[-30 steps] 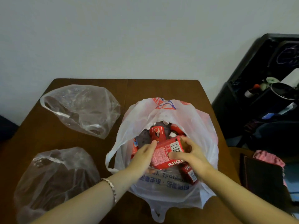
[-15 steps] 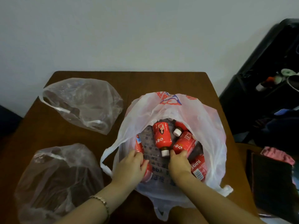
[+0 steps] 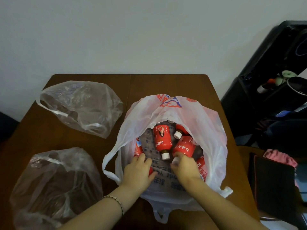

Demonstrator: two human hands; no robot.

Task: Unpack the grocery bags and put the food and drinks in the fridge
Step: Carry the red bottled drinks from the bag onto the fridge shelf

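While both hands reach inside it, the white grocery bag stands on the brown counter, right of centre, mouth spread wide. Noted of the left hand: fingers curled round the left bottle, red, lying along the bag's left inner wall; red shows above and below the hand. Noted of the right hand: fingers closed about the cap end of the right bottle, red, tilted, white cap peeping between them. Between those two lies the middle bottle, white cap toward the person, untouched. Behind the right bottle, a fourth bottle, cap showing. At the bag's right wall, beside the right wrist, a fifth bottle, only its label seen. Left side of the counter: far clear bag and near clear bag, each apart from the white one. Thin bracelet on the left wrist. Dark shelving stands right of the counter
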